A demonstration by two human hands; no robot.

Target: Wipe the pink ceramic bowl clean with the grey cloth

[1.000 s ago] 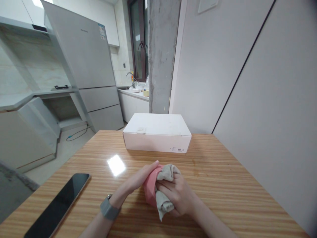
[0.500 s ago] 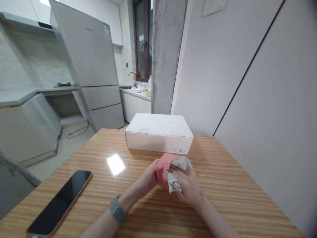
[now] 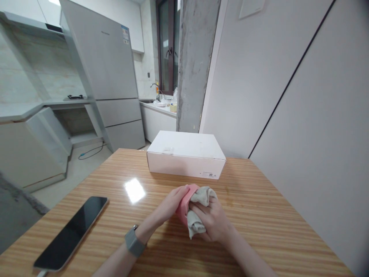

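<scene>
A pink, hollow-looking object, perhaps a cup or small bowl, is held tilted above the wooden table. My left hand grips its left side, and a grey watch band circles that wrist. My right hand is closed on a grey ribbed cloth and presses it against the pink object's open side. The right fingertips are tucked into the cloth and partly hidden. Most of the pink object's shape is covered by the hands and the cloth.
A white box lies behind my hands on the wooden table. At the left rests a dark-screened phone with a white cable at its lower end. A wall runs along the right; a fridge stands beyond the table.
Both hands have shifted slightly left and down with the pink object and cloth. The pink object has turned, showing less of its outer side. The view has moved a little.
</scene>
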